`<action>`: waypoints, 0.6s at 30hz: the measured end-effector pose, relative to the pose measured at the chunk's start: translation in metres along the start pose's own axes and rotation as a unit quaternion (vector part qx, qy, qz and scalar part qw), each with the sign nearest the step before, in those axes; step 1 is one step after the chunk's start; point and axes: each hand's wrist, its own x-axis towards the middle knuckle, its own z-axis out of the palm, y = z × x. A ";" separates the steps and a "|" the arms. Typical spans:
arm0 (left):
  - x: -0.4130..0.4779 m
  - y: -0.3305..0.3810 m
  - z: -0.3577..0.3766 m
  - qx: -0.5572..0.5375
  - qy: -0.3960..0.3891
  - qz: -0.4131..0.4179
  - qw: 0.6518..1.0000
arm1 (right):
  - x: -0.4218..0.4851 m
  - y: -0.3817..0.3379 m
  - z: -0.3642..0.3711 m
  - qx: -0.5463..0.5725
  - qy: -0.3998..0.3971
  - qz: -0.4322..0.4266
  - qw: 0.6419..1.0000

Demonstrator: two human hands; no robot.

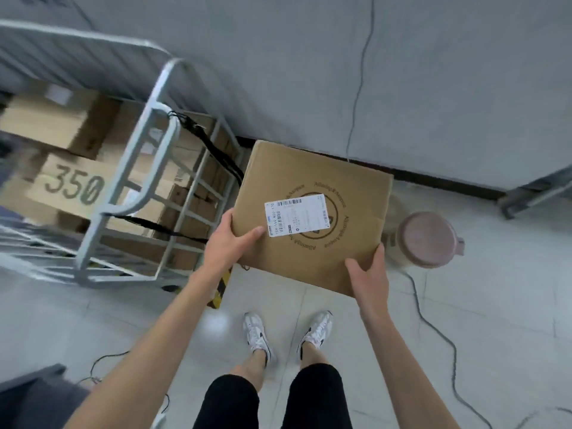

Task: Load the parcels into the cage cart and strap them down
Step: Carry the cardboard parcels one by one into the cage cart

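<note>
I hold a brown cardboard parcel [318, 187] with a white shipping label and a round printed logo, above the floor in front of me. My left hand [227, 243] grips its near left edge, thumb on top by the label. My right hand [368, 274] grips its near right corner. The grey metal cage cart [148, 168] stands to the left, holding several brown boxes, one marked 350 [74, 184]. Black straps [213, 150] hang across the cart's near side.
A pink-lidded container [427, 239] sits on the floor right of the parcel. Cables [433, 329] trail over the tiled floor. A yellow-black striped block [221, 289] lies by the cart's corner. The grey wall [433, 88] is straight ahead; another metal frame [538, 193] stands at far right.
</note>
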 end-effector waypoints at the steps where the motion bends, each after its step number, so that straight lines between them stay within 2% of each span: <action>1: -0.017 0.000 -0.020 -0.011 0.022 0.004 1.000 | -0.015 -0.014 0.003 -0.006 -0.006 -0.022 1.000; 5: -0.086 -0.023 -0.107 -0.047 0.107 -0.002 0.993 | -0.080 -0.060 0.036 -0.020 -0.041 -0.119 0.992; 10: -0.167 -0.103 -0.211 -0.103 0.237 -0.015 0.966 | -0.172 -0.087 0.114 -0.024 -0.139 -0.218 0.966; 14: -0.228 -0.183 -0.284 -0.198 0.293 -0.008 0.935 | -0.254 -0.090 0.194 -0.038 -0.212 -0.251 0.944; 18: -0.269 -0.256 -0.349 -0.234 0.347 -0.003 0.908 | -0.322 -0.087 0.270 -0.060 -0.248 -0.280 0.925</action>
